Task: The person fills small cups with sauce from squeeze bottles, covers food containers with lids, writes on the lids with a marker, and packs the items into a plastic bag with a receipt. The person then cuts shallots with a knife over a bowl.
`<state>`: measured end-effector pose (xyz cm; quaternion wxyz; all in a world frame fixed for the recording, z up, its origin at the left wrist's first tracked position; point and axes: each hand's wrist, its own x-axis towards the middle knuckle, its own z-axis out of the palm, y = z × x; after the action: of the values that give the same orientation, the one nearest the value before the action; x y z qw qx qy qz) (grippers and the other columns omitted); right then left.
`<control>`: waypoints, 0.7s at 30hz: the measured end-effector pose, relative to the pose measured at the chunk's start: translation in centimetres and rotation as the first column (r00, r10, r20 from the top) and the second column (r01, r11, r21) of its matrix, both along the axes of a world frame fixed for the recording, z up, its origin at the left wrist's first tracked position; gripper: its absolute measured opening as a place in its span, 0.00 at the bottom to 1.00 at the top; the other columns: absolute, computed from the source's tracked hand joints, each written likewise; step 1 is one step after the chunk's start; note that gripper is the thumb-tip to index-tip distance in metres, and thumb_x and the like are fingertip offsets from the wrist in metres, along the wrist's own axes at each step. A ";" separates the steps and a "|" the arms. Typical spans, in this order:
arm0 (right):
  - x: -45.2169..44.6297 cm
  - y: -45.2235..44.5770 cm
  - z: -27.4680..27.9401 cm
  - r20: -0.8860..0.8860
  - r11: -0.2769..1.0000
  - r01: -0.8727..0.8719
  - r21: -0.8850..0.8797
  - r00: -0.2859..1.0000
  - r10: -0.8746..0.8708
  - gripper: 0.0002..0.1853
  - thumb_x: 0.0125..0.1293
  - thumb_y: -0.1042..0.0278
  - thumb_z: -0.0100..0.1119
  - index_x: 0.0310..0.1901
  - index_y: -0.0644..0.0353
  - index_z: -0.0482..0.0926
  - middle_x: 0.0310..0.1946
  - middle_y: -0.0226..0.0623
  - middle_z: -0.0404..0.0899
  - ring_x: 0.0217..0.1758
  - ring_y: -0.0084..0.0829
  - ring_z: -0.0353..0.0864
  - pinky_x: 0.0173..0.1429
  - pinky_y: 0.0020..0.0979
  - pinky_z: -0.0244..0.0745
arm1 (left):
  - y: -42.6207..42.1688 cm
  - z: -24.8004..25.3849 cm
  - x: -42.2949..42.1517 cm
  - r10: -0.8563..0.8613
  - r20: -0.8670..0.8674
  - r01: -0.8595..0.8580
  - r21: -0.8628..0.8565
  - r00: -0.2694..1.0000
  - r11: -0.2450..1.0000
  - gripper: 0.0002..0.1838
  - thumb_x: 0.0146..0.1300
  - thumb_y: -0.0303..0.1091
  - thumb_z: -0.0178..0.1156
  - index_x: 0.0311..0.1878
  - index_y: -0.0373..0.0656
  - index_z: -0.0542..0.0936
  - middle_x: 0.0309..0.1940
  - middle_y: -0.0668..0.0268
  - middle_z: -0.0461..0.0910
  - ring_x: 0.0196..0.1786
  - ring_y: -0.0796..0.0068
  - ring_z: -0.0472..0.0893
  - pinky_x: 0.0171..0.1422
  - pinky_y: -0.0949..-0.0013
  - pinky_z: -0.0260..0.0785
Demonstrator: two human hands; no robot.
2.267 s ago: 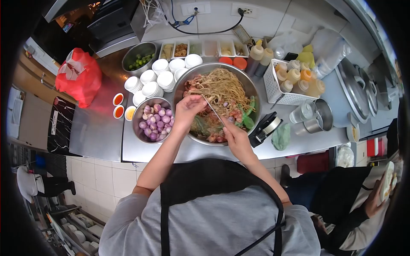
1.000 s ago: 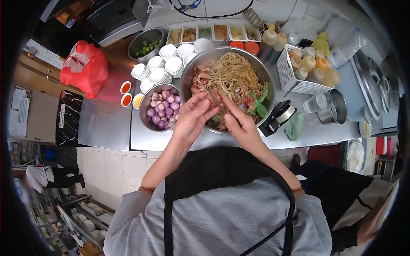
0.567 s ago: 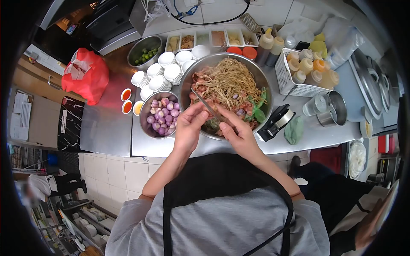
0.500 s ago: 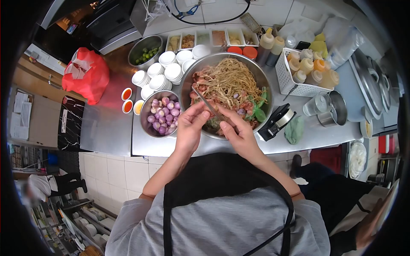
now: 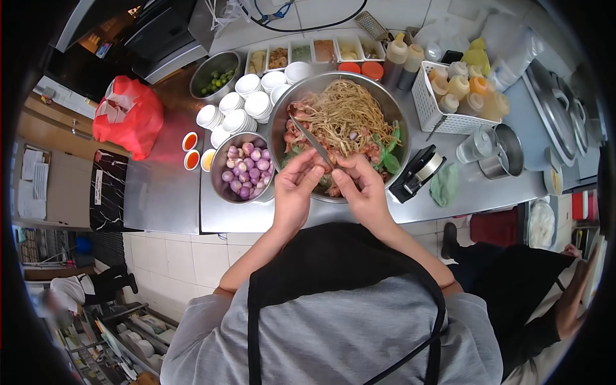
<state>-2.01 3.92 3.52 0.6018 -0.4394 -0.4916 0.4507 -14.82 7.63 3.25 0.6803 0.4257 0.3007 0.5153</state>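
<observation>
My two hands are close together over the near rim of a large steel bowl. A small knife has its blade pointing up and left; its handle end is in the closed fingers of my right hand. My left hand is pinched closed beside the blade, and what its fingers hold is too small and covered to name. Thin brown root-like strands are heaped in the bowl, with pinkish-brown peelings and a green plastic piece. Purple shallots fill a smaller steel bowl left of my left hand.
Stacked white cups and a bowl of green limes stand behind the shallots. To the right are a black tape dispenser, a green cloth and a white basket of bottles. Another person is at the right.
My hands have drawn closer together, the right one shifting left and the left one right. The knife blade has tilted a little steeper.
</observation>
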 end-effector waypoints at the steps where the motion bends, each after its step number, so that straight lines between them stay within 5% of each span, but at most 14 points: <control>1: 0.0 0.1 0.0 -0.019 1.000 -0.006 -0.012 1.000 0.005 0.10 0.64 0.75 0.49 0.46 0.63 0.67 0.25 0.25 0.70 0.27 0.11 0.64 0.31 0.16 0.59 | 0.0 0.2 0.2 0.004 -0.004 -0.004 -0.001 1.000 1.000 0.18 0.58 0.21 0.55 0.53 0.31 0.69 0.46 0.60 0.75 0.48 0.76 0.74 0.55 0.72 0.64; 7: -0.1 0.3 -0.7 -0.050 0.999 0.051 -0.007 0.997 -0.052 0.11 0.64 0.73 0.48 0.48 0.61 0.67 0.23 0.24 0.68 0.24 0.11 0.61 0.27 0.15 0.56 | 2.1 -1.3 0.4 -0.041 -0.032 0.044 0.079 0.999 0.996 0.21 0.52 0.18 0.59 0.52 0.33 0.69 0.42 0.62 0.75 0.46 0.76 0.74 0.53 0.74 0.67; 10: 0.6 0.0 0.9 -0.163 0.981 -0.062 -0.182 0.986 0.032 0.13 0.63 0.73 0.50 0.50 0.60 0.68 0.33 0.27 0.74 0.29 0.15 0.70 0.32 0.18 0.66 | 2.8 -1.3 0.1 -0.028 -0.062 0.038 0.159 0.998 0.987 0.22 0.50 0.17 0.60 0.50 0.34 0.70 0.41 0.63 0.75 0.45 0.77 0.74 0.52 0.74 0.68; 12: 0.9 0.0 1.4 -0.184 0.958 -0.151 -0.242 0.977 0.108 0.16 0.67 0.69 0.45 0.55 0.59 0.65 0.19 0.26 0.65 0.21 0.14 0.60 0.23 0.17 0.55 | 3.1 -1.0 0.0 -0.010 -0.085 0.024 0.166 0.996 0.986 0.22 0.49 0.17 0.61 0.49 0.35 0.70 0.41 0.63 0.75 0.44 0.77 0.74 0.52 0.74 0.68; 21: 2.3 1.0 0.5 -0.222 0.953 -0.143 -0.267 0.972 0.084 0.16 0.67 0.69 0.44 0.55 0.59 0.66 0.18 0.25 0.63 0.19 0.15 0.59 0.22 0.18 0.55 | 3.6 0.1 -0.2 -0.050 -0.198 0.063 0.060 0.979 0.996 0.17 0.56 0.20 0.55 0.50 0.34 0.70 0.43 0.62 0.75 0.47 0.76 0.74 0.54 0.74 0.66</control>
<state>0.31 4.87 4.01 0.5544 -0.4417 -0.3816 0.5932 -15.04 11.26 3.32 0.6473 0.5051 0.3367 0.4609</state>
